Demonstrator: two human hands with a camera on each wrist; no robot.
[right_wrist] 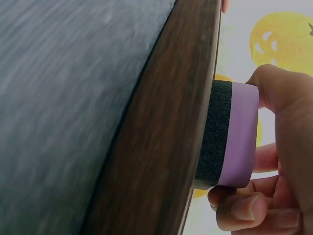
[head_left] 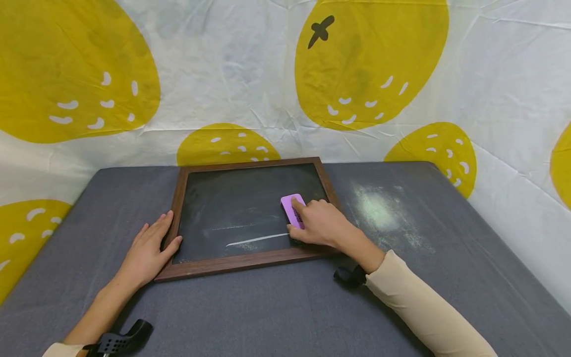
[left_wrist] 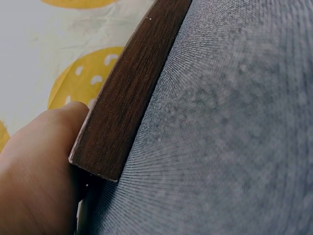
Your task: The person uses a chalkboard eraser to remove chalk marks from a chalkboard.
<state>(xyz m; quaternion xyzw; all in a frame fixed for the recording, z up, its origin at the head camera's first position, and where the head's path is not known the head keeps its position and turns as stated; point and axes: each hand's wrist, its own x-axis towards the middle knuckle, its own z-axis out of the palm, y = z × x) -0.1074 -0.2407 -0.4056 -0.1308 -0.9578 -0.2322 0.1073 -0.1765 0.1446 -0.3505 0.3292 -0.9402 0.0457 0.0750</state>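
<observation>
A small chalkboard (head_left: 241,198) with a brown wooden frame lies on the grey cloth. My right hand (head_left: 323,223) grips a purple eraser (head_left: 292,208) on the board's right half, index finger along its top. In the right wrist view the eraser (right_wrist: 239,134) shows a black felt underside, with thumb and fingers on its opposite sides. My left hand (head_left: 147,253) rests along the frame's left edge, fingers extended and thumb over the lower left part. From the left wrist view, the frame's corner (left_wrist: 117,107) sits beside that hand. A white chalk line (head_left: 256,239) runs to the right hand.
Pale chalk dust (head_left: 376,210) marks the grey tablecloth (head_left: 250,317) right of the board. A fainter line (head_left: 232,227) and smudges show on the board. Behind the table hangs a white curtain (head_left: 232,64) with yellow fruit shapes. Black wrist mounts sit on both arms.
</observation>
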